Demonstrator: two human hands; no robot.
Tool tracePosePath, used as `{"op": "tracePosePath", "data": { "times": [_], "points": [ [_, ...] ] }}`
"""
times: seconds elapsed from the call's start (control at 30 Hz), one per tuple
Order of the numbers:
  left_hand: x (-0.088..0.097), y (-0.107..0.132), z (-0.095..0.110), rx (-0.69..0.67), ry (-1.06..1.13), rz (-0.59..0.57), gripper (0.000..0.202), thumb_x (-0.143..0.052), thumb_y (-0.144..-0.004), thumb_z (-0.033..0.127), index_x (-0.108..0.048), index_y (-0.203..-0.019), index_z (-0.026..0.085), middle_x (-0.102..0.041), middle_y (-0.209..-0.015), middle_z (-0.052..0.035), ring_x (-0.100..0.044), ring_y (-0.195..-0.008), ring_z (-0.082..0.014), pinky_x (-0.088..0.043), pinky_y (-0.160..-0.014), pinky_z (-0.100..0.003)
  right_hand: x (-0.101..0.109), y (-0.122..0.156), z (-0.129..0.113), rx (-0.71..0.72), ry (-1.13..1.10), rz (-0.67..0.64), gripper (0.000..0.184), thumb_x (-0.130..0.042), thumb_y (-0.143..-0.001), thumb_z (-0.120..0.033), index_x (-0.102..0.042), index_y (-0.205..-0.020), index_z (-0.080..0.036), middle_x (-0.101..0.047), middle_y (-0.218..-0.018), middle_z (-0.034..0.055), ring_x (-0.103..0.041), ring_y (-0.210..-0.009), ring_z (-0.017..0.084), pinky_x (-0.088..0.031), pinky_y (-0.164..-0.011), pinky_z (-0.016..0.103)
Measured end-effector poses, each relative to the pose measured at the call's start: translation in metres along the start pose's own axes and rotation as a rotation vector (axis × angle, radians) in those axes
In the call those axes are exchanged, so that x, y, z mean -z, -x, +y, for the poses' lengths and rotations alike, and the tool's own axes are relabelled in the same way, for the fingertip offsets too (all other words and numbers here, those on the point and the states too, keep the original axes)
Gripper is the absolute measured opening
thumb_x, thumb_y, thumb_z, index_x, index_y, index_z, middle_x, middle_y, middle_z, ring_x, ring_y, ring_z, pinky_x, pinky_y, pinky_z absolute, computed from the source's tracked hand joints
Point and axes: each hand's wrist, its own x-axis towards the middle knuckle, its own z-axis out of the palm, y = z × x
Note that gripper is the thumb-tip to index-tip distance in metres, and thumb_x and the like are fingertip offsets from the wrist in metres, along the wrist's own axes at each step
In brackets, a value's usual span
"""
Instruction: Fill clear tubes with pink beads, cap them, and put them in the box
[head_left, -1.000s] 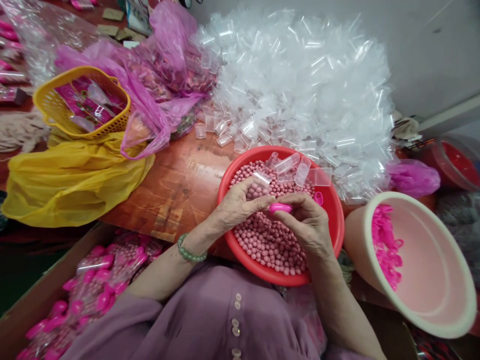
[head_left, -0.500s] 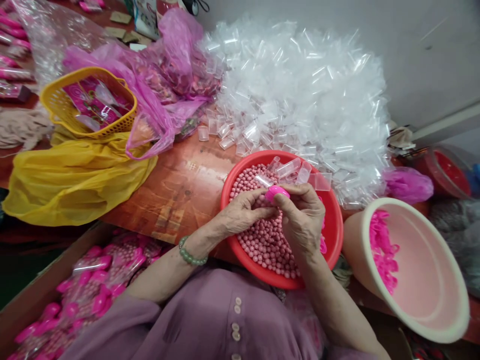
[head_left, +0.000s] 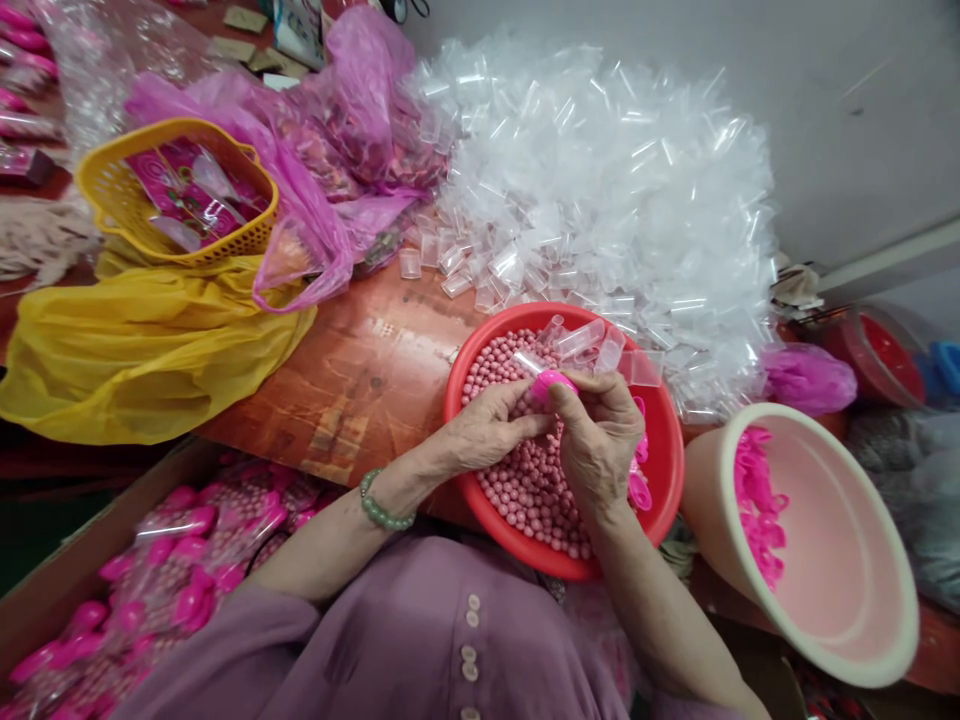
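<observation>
Over the red basin (head_left: pixel 664 500), my two hands meet at a bright pink plastic cap (head_left: pixel 553 384). My right hand (head_left: pixel 604 440) pinches the cap between thumb and fingers. Closed beside it, my left hand (head_left: pixel 484 428) grips what looks like a clear plastic tube, mostly hidden by the fingers, against the cap's left side. Pink beads (head_left: pixel 532 505) fill much of the basin below. Several clear tubes (head_left: pixel 581 340) lie at the basin's far edge, and pink plastic pieces (head_left: pixel 639 490) rest at its right side.
A big heap of clear tubes (head_left: pixel 600 180) covers the table behind. To the right, a cream tub (head_left: pixel 847 600) holds pink pieces. Leftward are a yellow basket (head_left: pixel 105 165), a yellow bag (head_left: pixel 150 350) and a pink bag (head_left: pixel 322 230). Bead-filled tubes (head_left: pixel 180 560) fill a box at lower left.
The view has shifted slightly. Both hands stay together at the pink cap, with only a small movement of the right hand.
</observation>
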Motion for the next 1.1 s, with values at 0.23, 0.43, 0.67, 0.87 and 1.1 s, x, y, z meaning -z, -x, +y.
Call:
{"op": "tracePosePath", "data": {
  "times": [0.23,0.43,0.67,0.87,1.1],
  "points": [
    [0.001,0.001,-0.001,0.019,-0.086,0.020,0.018,-0.069,-0.080,0.028,-0.060,-0.087,0.014,-0.053,-0.080,0.0012,-0.047,-0.076,-0.0121,-0.041,-0.075,-0.026,-0.001,0.001,0.003,0.012,0.002,-0.008,0.013,-0.081,-0.074,-0.026,-0.071,-0.081,-0.023,-0.070,-0.075,-0.0052,-0.066,-0.069,0.010,-0.055,-0.070,0.024],
    [0.002,-0.002,-0.001,0.041,-0.107,-0.008,0.012,-0.065,-0.081,0.021,-0.058,-0.088,0.014,-0.054,-0.083,0.0001,-0.049,-0.079,-0.0129,-0.041,-0.078,-0.027,-0.001,-0.001,0.006,-0.016,-0.011,-0.004,0.014,-0.081,-0.074,-0.027,-0.069,-0.078,-0.022,-0.069,-0.073,-0.0059,-0.063,-0.067,0.009,-0.054,-0.066,0.023],
    [0.002,-0.002,0.002,0.077,0.064,-0.002,0.037,-0.077,-0.073,0.045,-0.058,-0.082,0.014,-0.050,-0.072,0.0024,-0.044,-0.068,-0.0104,-0.036,-0.064,-0.025,-0.004,-0.002,0.007,0.040,0.157,-0.064,0.014,-0.074,-0.081,-0.032,-0.067,-0.081,-0.021,-0.065,-0.071,-0.0046,-0.060,-0.064,0.010,-0.051,-0.062,0.025],
    [0.005,-0.002,0.002,0.069,0.207,-0.029,0.041,-0.081,-0.070,0.046,-0.060,-0.083,0.013,-0.055,-0.073,0.0023,-0.048,-0.067,-0.0084,-0.037,-0.065,-0.023,0.011,-0.008,0.009,0.312,0.375,-0.226,0.022,-0.065,-0.088,-0.040,-0.063,-0.103,-0.023,-0.069,-0.091,0.0018,-0.067,-0.083,0.018,-0.055,-0.077,0.035],
    [0.010,-0.007,0.001,0.179,0.276,-0.054,0.039,-0.080,-0.071,0.044,-0.059,-0.080,0.012,-0.059,-0.072,-0.0007,-0.053,-0.064,-0.0093,-0.038,-0.061,-0.024,0.027,-0.024,0.002,0.752,0.923,-0.517,0.078,-0.072,-0.075,-0.059,-0.043,-0.132,-0.014,-0.060,-0.128,0.0228,-0.058,-0.118,0.037,-0.048,-0.094,0.053]
  ]
}}
